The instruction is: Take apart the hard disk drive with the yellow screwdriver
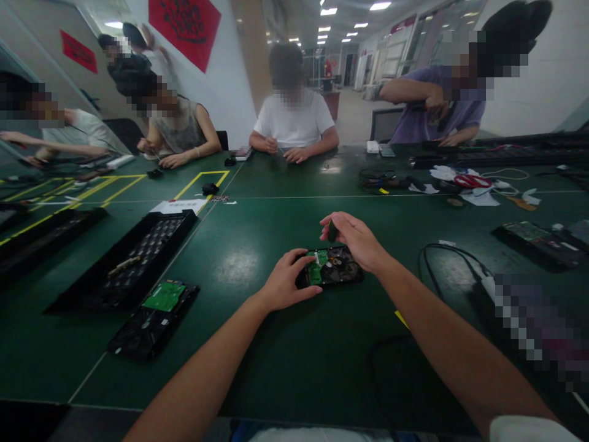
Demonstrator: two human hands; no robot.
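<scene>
A black hard drive (343, 270) with a green circuit board lies flat on the dark green table. My left hand (289, 279) grips its left end, thumb along the near edge and fingers over the far edge and the board. Above the drive, my right hand (356, 236) is closed around the dark handle of a screwdriver (332, 231). The tool points down at the board's right part; whether its tip touches a screw is too small to tell. Left of my hands lies a second hard drive (154, 319), its green board facing up.
A long black tray (133, 264) with small parts stands at the left. On the right are a cable (426, 264), another black device (536, 245) and a blurred-out object (538, 325). Several people sit at the table's far side. Wires and paper scraps (478, 184) lie at the back right.
</scene>
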